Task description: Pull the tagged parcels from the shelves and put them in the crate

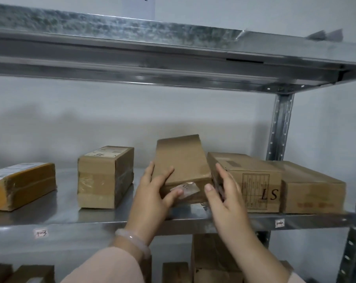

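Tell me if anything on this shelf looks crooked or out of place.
The middle parcel sits askew: its far end is tipped up, while the other boxes lie flat on the shelf. The left hand grips its near end, which likely explains the tilt. The tag on its front looks crumpled.

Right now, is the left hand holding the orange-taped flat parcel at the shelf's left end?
No, the left hand grips the plain brown cardboard parcel in the middle.
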Available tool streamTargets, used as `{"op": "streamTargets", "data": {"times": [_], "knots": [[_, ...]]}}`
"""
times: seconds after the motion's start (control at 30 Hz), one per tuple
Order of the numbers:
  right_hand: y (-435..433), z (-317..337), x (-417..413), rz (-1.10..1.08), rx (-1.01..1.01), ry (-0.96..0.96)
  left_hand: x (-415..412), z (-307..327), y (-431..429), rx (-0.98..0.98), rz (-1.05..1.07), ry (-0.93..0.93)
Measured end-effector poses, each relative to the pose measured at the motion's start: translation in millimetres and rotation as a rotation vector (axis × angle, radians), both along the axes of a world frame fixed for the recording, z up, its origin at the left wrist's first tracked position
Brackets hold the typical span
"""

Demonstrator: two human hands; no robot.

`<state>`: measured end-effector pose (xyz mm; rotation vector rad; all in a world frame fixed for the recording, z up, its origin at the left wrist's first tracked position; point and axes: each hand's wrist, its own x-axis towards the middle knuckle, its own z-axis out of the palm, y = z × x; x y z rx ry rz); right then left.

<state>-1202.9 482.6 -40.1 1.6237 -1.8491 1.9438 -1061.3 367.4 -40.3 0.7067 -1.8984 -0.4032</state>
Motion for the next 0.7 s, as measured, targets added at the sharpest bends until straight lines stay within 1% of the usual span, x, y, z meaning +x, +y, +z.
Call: {"op": "streamTargets", "data": {"times": [0.07,0.13,0.17,0.23,0.33,0.47,0.6,0.63,0.7], "knots": [[-0.2,6.1,5.9,0.103,0.006,-0.191,6.3,-5.5,9.9,-0.038,-0.017,0.095],[-3.1,11.7,9.9,0.218,0.051,-0.341,10.0,-9.6,15.7,-0.07,-0.046,0.158],[-4.2,13.6,10.8,0.264,0.066,-0.386,11.2,-11.2,17.4,-0.092,-0.054,0.165],[-6.7,13.8,11.2,0.283,0.049,-0.401,13.6,-12.8,20.7,-0.103,-0.061,0.168],[-7.5,7.0,7.8,0.192,0.01,-0.335,18.1,-4.0,30.4,0.028,-0.094,0.182],[-7.4,-0.1,11.3,0.086,-0.05,-0.115,12.9,18.8,41.4,0.307,-0.207,0.219],[-5.3,-2.5,20.4,0.117,-0.096,0.076,2.5,31.0,45.6,0.429,-0.177,0.181],[-3.3,-1.3,20.6,0.143,-0.098,0.106,1.5,31.8,44.3,0.469,-0.191,0.205],[0.3,2.2,16.5,0.226,-0.083,0.094,2.0,31.1,39.1,0.553,-0.297,0.341]]}}
